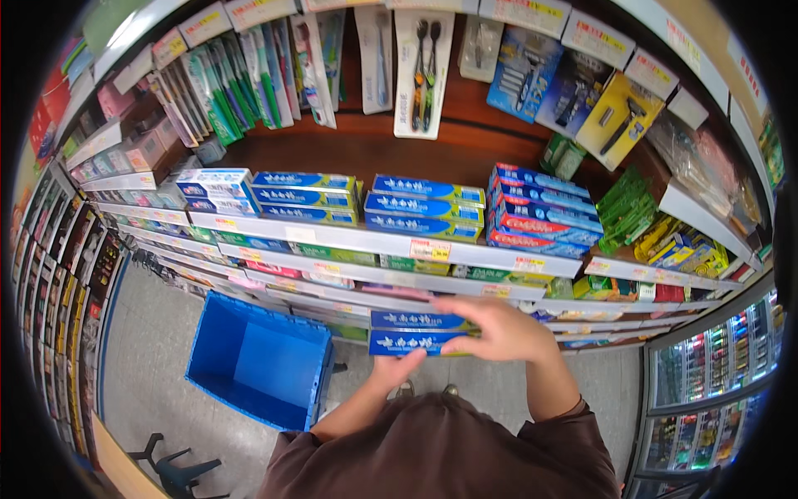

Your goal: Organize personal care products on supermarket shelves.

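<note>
Two blue and green toothpaste boxes (408, 342), one above the other in the view, are between my hands in front of the lower shelves. My left hand (399, 369) holds their near edge, with the thumb on the lower box. Fingers and thumb of my right hand (499, 327) are around their right end. Beyond my hands, similar boxes (424, 206) lie stacked on the shelf, with another such stack (304, 198) to the left. Red and blue toothpaste boxes (542, 212) are piled to the right, and white and blue boxes (218, 190) stand at the left.
A blue plastic crate (262, 362), its inside bare, is at the left. Packaged toothbrushes (424, 75) and razors (523, 75) hang above the shelf. A price-tagged shelf edge (374, 242) runs across. A dark wheeled base (181, 468) is at lower left, glass-fronted coolers (704, 374) at right.
</note>
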### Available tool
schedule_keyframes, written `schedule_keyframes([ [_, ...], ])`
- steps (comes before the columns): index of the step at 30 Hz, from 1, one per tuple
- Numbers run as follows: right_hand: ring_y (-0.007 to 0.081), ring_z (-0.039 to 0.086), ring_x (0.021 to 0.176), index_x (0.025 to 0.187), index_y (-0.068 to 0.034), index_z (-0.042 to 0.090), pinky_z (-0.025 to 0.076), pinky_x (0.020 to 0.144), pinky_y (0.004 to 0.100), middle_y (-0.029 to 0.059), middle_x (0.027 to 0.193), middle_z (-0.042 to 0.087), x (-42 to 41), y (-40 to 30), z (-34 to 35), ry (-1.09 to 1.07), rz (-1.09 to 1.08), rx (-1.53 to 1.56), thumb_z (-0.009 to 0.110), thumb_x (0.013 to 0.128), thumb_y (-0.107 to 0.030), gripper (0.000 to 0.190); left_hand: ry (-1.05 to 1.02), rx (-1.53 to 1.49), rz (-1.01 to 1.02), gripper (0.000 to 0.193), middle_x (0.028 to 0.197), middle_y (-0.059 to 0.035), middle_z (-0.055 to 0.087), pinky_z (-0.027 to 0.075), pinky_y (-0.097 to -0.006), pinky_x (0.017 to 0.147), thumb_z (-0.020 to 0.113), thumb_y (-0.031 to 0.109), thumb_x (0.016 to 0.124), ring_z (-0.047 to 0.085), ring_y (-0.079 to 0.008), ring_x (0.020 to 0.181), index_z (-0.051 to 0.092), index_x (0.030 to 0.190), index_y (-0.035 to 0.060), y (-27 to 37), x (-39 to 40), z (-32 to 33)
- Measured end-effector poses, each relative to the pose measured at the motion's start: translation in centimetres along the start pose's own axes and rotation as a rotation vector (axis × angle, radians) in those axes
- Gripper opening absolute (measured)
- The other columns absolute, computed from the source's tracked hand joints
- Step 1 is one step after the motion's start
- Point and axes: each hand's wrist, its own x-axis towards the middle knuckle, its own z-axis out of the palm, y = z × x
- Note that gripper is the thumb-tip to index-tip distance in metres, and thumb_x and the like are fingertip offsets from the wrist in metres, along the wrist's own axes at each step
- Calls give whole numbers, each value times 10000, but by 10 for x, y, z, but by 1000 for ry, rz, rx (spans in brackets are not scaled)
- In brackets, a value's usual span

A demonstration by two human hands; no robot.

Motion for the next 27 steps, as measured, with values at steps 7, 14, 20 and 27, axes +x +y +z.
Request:
schedule_keyframes([
  [7,244,638,1128,1400,44,448,505,959,360,182,1275,628,-30,67,45,557,-21,781,733,894,-316,683,220,-482,-25,525,1287,-133,584,580,-497,895,631,291,976,641,-290,1123,390,1365,33,43,38,28],
  [14,311,671,1094,1372,48,447,550,937,430,196,1230,646,-16,45,97,639,-33,1186,631,963,-381,622,185,-406,-16,681,1193,-131,639,603,-479,834,667,482,910,689,-286,1006,399,1354,41,47,43,21],
  [20,205,670,1023,1219,52,567,547,903,367,127,1150,675,-14,37,105,1055,94,1069,678,912,-139,378,158,-255,-97,759,1331,-112,545,539,-426,884,711,496,888,583,-279,1156,376,1412,61,52,35,16],
  [27,170,674,683,1054,34,654,551,656,300,91,836,700,-15,-18,55,937,-180,-325,846,693,-171,457,16,863,370,1084,1415,-179,478,365,-492,1075,943,441,565,450,-343,1315,396,1408,36,95,34,10],
])
